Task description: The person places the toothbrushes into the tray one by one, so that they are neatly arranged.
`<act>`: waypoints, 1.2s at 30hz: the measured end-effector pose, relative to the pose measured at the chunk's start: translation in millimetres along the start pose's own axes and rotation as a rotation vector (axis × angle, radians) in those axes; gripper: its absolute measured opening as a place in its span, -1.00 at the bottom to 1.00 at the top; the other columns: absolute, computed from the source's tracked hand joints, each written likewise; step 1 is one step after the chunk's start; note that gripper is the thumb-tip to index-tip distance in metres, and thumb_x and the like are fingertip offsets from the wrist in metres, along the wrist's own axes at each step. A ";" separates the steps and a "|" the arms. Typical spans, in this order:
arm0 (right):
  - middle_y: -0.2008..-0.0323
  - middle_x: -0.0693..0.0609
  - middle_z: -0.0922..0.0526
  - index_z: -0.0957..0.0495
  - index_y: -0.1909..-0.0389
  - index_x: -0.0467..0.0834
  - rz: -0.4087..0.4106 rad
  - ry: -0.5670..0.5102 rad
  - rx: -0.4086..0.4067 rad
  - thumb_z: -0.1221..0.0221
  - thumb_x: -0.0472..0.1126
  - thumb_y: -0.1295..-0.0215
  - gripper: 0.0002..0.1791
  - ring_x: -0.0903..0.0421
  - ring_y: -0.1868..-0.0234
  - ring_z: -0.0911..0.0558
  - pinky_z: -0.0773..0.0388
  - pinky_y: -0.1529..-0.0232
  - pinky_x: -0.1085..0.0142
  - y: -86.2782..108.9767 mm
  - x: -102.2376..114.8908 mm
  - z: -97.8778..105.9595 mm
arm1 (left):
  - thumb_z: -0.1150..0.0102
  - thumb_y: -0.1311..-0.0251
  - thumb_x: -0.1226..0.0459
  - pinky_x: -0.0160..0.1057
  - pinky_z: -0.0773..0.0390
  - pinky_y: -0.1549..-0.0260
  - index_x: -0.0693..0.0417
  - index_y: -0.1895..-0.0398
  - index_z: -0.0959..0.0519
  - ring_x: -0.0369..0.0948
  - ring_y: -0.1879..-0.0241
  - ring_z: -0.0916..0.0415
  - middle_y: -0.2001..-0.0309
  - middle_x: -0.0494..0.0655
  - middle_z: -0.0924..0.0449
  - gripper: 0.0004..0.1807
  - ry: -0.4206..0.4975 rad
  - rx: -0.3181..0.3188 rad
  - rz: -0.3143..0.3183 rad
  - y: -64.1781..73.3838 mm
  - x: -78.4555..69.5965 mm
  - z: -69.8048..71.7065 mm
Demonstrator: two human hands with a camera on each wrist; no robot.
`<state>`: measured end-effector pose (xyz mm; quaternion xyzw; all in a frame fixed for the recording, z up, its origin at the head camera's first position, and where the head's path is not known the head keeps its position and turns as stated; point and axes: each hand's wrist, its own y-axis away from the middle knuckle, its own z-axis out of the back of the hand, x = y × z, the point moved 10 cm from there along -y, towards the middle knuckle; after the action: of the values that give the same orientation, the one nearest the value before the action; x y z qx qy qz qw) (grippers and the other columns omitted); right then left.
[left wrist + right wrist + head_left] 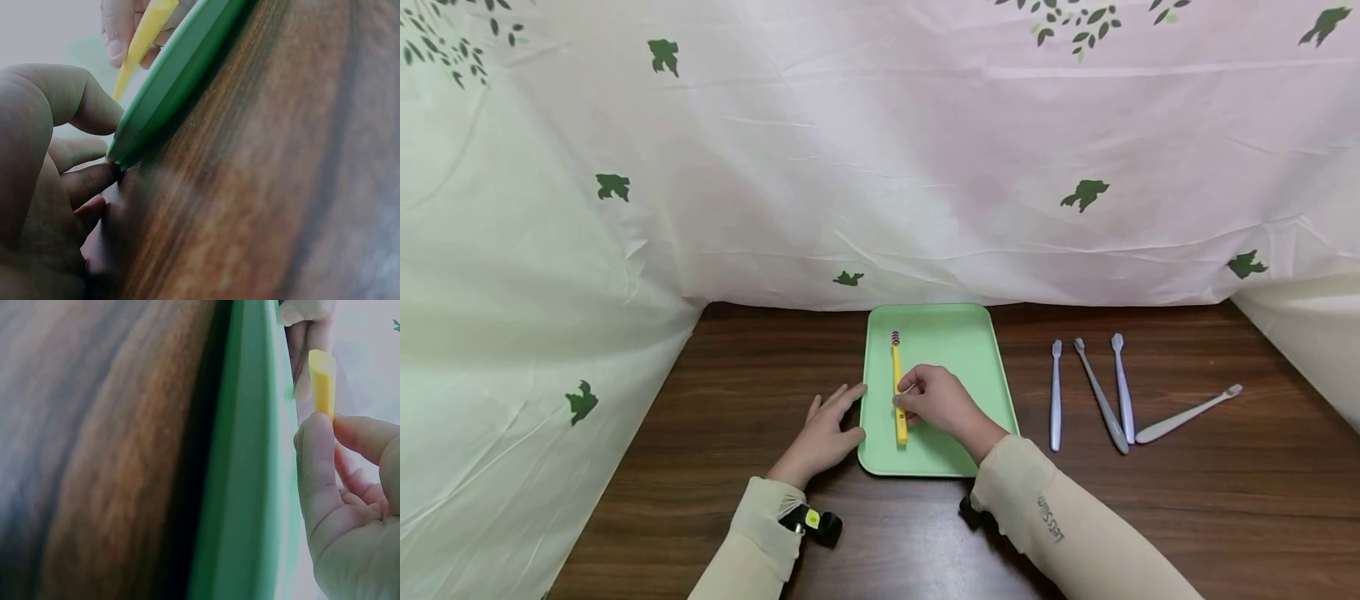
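A yellow toothbrush with dark pink and white bristles lies lengthwise over the left half of a light green tray, its head toward the far edge. My right hand pinches its handle between thumb and fingers; the right wrist view shows the yellow handle end standing out past the fingertips. At the tray's left edge is my left hand, fingers spread and fingertips right at the rim. In the left wrist view, thumb and fingers of the left hand touch the green rim.
To the tray's right on the dark wooden table lie several toothbrushes: a lavender one, a grey one, another lavender one and a pale one lying slanted. A white curtain with green birds hangs behind the table.
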<state>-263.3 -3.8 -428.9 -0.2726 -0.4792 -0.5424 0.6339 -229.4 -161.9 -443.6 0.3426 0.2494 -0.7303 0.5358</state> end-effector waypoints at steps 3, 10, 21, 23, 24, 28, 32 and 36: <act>0.47 -0.08 -0.65 -0.57 0.20 -0.29 0.010 -0.004 0.008 -0.31 -0.34 -0.29 -0.86 0.06 0.55 -0.69 -0.68 0.44 0.23 -0.9 0.5 -3.0 | -0.07 -0.22 0.34 0.13 0.38 -0.47 0.08 -0.50 -0.30 -0.02 -0.54 0.00 -0.46 -0.05 -0.31 -0.30 -0.008 -0.003 -0.001 -0.4 0.2 -0.1; 0.47 -0.06 -0.65 -0.57 0.21 -0.25 -0.016 0.021 0.008 -0.32 -0.31 -0.30 -0.86 0.06 0.54 -0.69 -0.66 0.44 0.23 -2.5 -2.2 -4.6 | -0.07 -0.21 0.34 0.15 0.37 -0.47 0.08 -0.50 -0.31 0.00 -0.54 -0.01 -0.46 -0.04 -0.31 -0.30 -0.018 0.002 -0.013 -1.5 0.0 -3.0; 0.45 -0.08 -0.66 -0.58 0.20 -0.28 -0.025 -0.007 0.049 -0.32 -0.33 -0.30 -0.86 0.09 0.54 -0.69 -0.67 0.44 0.25 -8.4 -2.3 -16.9 | -0.08 -0.21 0.30 0.12 0.39 -0.47 0.05 -0.50 -0.31 -0.06 -0.54 0.00 -0.45 -0.11 -0.32 -0.30 -0.029 0.001 -0.002 -1.2 2.8 -2.0; 0.44 -0.08 -0.66 -0.57 0.20 -0.28 -0.026 -0.010 0.055 -0.32 -0.33 -0.30 -0.86 0.09 0.54 -0.69 -0.67 0.44 0.26 -9.1 -2.0 -19.5 | -0.08 -0.22 0.30 0.12 0.39 -0.47 0.05 -0.50 -0.31 -0.06 -0.54 0.00 -0.45 -0.11 -0.32 -0.30 -0.028 0.002 -0.002 -1.0 3.1 -1.8; 0.43 -0.08 -0.65 -0.57 0.20 -0.29 -0.028 -0.010 0.058 -0.31 -0.33 -0.30 -0.86 0.09 0.54 -0.69 -0.67 0.44 0.26 -9.4 -1.8 -20.5 | -0.08 -0.22 0.30 0.12 0.39 -0.47 0.05 -0.50 -0.30 -0.06 -0.54 0.00 -0.46 -0.10 -0.32 -0.30 -0.027 0.002 -0.002 -0.9 3.1 -1.6; 0.44 -0.07 -0.65 -0.58 0.20 -0.28 -0.027 0.014 0.060 -0.31 -0.32 -0.31 -0.86 0.11 0.54 -0.68 -0.67 0.44 0.27 -10.6 0.5 -22.8 | -0.09 -0.21 0.29 0.11 0.38 -0.47 0.04 -0.51 -0.30 -0.07 -0.54 0.01 -0.46 -0.11 -0.31 -0.28 -0.035 0.008 0.001 -0.5 3.0 -1.6; 0.47 -0.05 -0.65 -0.59 0.20 -0.26 -0.023 0.041 0.058 -0.31 -0.29 -0.31 -0.86 0.11 0.56 -0.67 -0.65 0.46 0.27 -11.8 2.9 -23.9 | -0.13 -0.15 0.29 0.14 0.35 -0.47 0.07 -0.50 -0.30 -0.03 -0.54 -0.01 -0.47 -0.05 -0.30 -0.25 -0.052 0.011 -0.018 -0.7 0.7 -1.5; 0.47 -0.04 -0.66 -0.59 0.22 -0.26 -0.019 0.046 0.062 -0.32 -0.28 -0.31 -0.86 0.11 0.57 -0.67 -0.65 0.46 0.27 -13.5 3.9 -26.2 | -0.19 -0.14 0.29 0.17 0.35 -0.46 0.09 -0.51 -0.28 0.00 -0.54 -0.01 -0.47 0.00 -0.29 -0.22 -0.055 0.017 -0.029 -0.1 0.1 -1.7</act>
<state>-268.1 -31.7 -437.9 -0.2358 -0.4834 -0.5394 0.6479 -229.1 -160.7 -444.8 0.3235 0.2333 -0.7492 0.5288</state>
